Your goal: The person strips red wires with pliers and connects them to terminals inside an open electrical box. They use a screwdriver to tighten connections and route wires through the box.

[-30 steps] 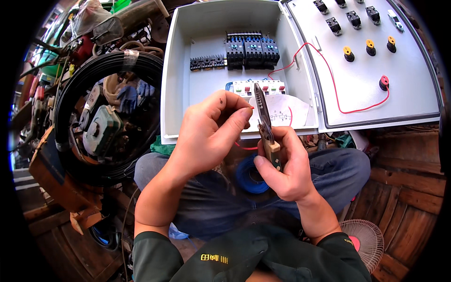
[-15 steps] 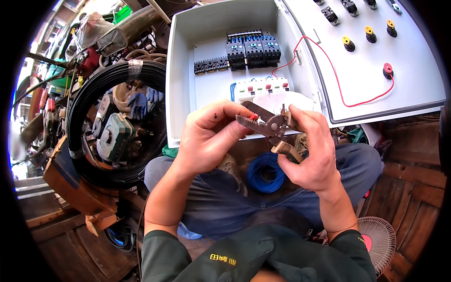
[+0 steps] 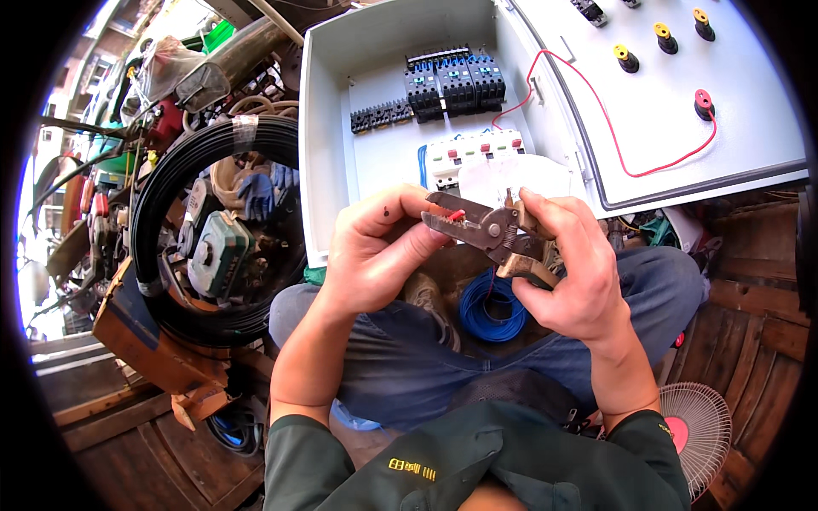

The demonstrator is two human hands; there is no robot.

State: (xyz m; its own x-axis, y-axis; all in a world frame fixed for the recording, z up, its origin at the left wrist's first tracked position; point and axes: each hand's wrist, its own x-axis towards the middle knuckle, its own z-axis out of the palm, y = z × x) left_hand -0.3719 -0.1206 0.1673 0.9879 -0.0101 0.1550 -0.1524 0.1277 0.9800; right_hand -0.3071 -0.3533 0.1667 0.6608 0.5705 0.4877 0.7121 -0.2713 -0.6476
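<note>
My right hand (image 3: 579, 268) is closed around the handles of wire-stripping pliers (image 3: 497, 232), which have toothed jaws, a coil spring and worn tan grips. The jaws point left and stand slightly apart. Between them sits the end of a red wire (image 3: 457, 215). My left hand (image 3: 366, 247) pinches around this end with thumb and forefinger, close to the jaw tips; the fingers partly hide what they hold. Just beyond both hands is a grey metal electrical box (image 3: 328, 170), holding black contactors (image 3: 456, 85) and a row of white breakers (image 3: 475, 153) with red and green marks.
The box's door (image 3: 665, 128) lies swung out to the right, with yellow terminal posts (image 3: 665, 38) and a red one (image 3: 703, 104) wired in red. A blue wire coil (image 3: 492, 308) lies between my legs. Left are a black cable coil (image 3: 153, 230) and clutter; a fan (image 3: 700, 426) stands lower right.
The view has shifted slightly. More of the red end shows between the pliers' jaws, and my left fingers sit a little farther left of it. Both grips are kept.
</note>
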